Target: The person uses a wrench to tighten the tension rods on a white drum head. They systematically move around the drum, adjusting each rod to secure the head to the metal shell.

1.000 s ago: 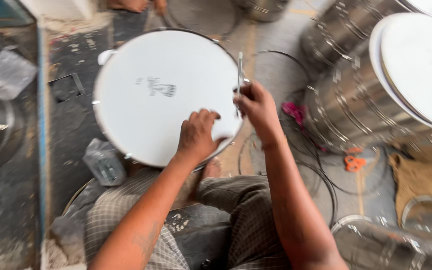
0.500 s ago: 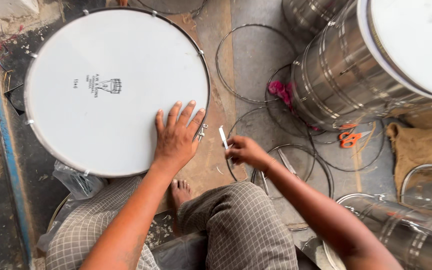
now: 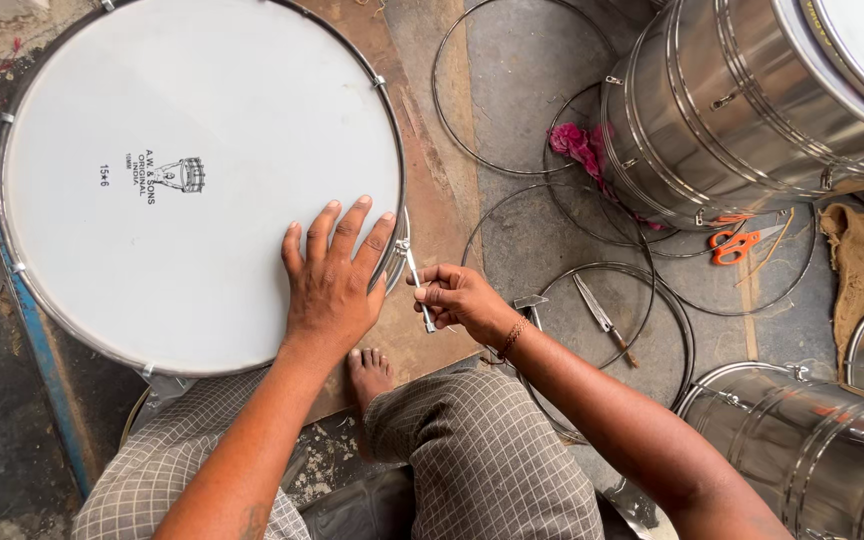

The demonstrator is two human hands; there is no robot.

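Note:
A large drum with a white head (image 3: 152,150) and a metal rim lies flat on the floor in front of me. My left hand (image 3: 334,278) rests flat on the white head near its right edge, fingers spread. My right hand (image 3: 460,297) pinches a thin metal rod (image 3: 418,288) that runs up to a lug at the drum's rim (image 3: 398,235). My bare foot (image 3: 370,368) shows just below the drum, between my knees in checked cloth.
Several thin wire hoops (image 3: 572,250) lie on the floor to the right. Among them are a metal awl-like tool (image 3: 600,315), orange-handled scissors (image 3: 737,240) and a pink rag (image 3: 577,145). Shiny steel drum shells stand at top right (image 3: 742,110) and bottom right (image 3: 812,450). A blue bar (image 3: 27,310) runs along the left.
My right hand came down from the drum's far side to its near right rim with the rod. My left hand slid rightward on the head and spread flat.

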